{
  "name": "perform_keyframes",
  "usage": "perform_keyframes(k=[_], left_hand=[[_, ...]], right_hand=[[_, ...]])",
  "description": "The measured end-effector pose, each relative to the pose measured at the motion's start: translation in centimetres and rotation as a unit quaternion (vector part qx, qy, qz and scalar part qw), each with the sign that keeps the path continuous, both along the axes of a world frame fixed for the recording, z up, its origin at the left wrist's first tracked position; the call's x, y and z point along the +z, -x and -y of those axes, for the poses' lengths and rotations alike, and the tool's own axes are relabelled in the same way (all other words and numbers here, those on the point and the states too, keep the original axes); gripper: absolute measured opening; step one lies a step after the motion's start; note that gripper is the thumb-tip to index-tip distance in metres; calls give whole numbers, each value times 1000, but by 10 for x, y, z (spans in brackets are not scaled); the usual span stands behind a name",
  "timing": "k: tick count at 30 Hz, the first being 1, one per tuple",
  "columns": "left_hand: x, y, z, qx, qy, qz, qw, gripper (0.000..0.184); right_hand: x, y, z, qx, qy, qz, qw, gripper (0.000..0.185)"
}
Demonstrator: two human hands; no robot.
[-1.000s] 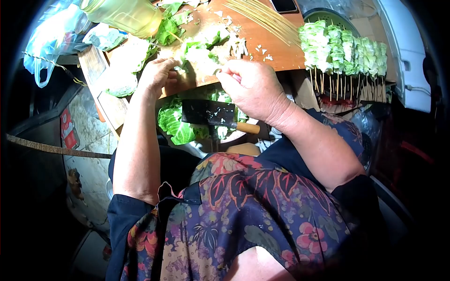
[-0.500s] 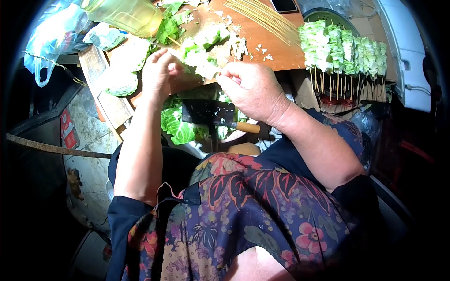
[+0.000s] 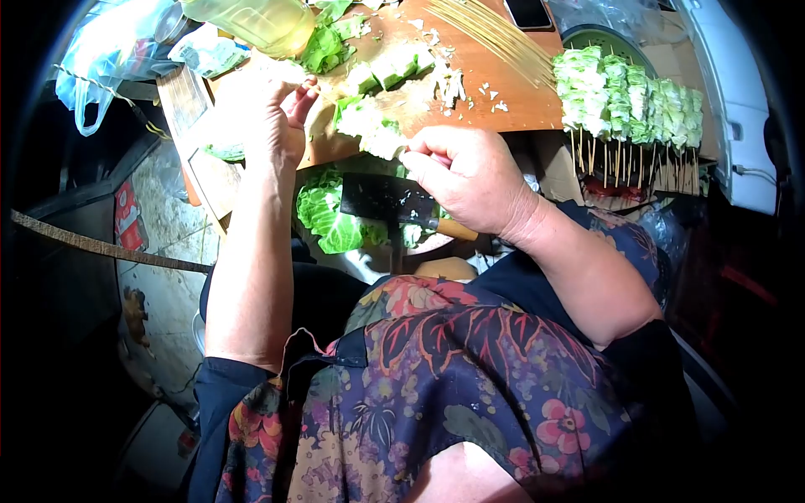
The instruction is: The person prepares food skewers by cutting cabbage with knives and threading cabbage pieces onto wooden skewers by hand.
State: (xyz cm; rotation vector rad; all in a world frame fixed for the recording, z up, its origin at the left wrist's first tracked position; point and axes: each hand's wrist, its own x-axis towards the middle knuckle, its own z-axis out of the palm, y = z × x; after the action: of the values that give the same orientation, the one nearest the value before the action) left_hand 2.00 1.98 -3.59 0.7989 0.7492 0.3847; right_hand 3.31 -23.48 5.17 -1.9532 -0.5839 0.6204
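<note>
My right hand (image 3: pixel 470 172) pinches the near end of a pale green leaf piece (image 3: pixel 369 130), which spreads out over the wooden board (image 3: pixel 520 109). A skewer inside it cannot be made out. My left hand (image 3: pixel 285 113) is at the board's left part, apart from that piece, with its fingers curled. Whatever they hold, if anything, is hidden in glare. Rolled green leaf pieces (image 3: pixel 394 67) lie on the board beyond both hands. Below the board's edge, a cleaver (image 3: pixel 381 197) with a wooden handle rests over a basin containing leafy cabbage (image 3: pixel 331 222), partly under my right hand.
Thin bamboo skewers (image 3: pixel 490 38) lie beside a phone (image 3: pixel 528 12) at the back. Several leaf-filled skewers (image 3: pixel 629 101) stand in a row at the right by a green bowl (image 3: pixel 612 42). A jar of yellowish liquid (image 3: pixel 260 25) and a blue plastic bag (image 3: pixel 109 59) are back left.
My left hand has turned and its fingers have curled in more. The leaf piece at my right hand now stands farther from the left hand. The whole view has shifted slightly.
</note>
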Motion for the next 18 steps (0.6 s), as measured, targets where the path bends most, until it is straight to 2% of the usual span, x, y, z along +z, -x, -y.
perform_keyframes(k=[7,11,14,16,18], left_hand=[[13,3,7,-42,-77,27,996,20],[10,3,9,-2,-77,9,997,17],[16,3,13,-25,-118,6,993,20],[20,3,16,-48,-166,14,985,25],[19,2,15,-41,-173,2,984,27]], right_hand=[[-7,1,-1,5,-6,12,1000,24],[-4,4,-5,0,14,11,1000,24],[-7,5,-4,-5,21,20,1000,24],[-9,6,-3,-6,19,20,1000,17],[-5,6,-4,-13,16,17,1000,20]])
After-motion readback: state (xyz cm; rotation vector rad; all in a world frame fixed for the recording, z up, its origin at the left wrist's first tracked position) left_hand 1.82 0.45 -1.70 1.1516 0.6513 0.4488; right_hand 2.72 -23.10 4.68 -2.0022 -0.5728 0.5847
